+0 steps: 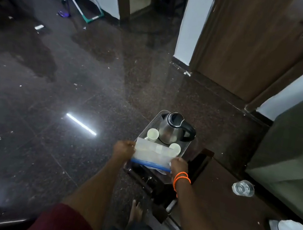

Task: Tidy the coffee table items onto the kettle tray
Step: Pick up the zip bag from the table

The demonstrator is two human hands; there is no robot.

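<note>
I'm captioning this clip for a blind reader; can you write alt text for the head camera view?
Both hands, left hand and right hand, hold a clear zip bag over the near end of a metal tray carrying a steel kettle and two white cups.

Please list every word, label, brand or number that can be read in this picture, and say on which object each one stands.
No text can be read.
Clear bag with the blue strip, held by the left hand and right hand: pale patches inside, too blurred to read.
Kettle: no marking visible.
Two cups: plain.
</note>
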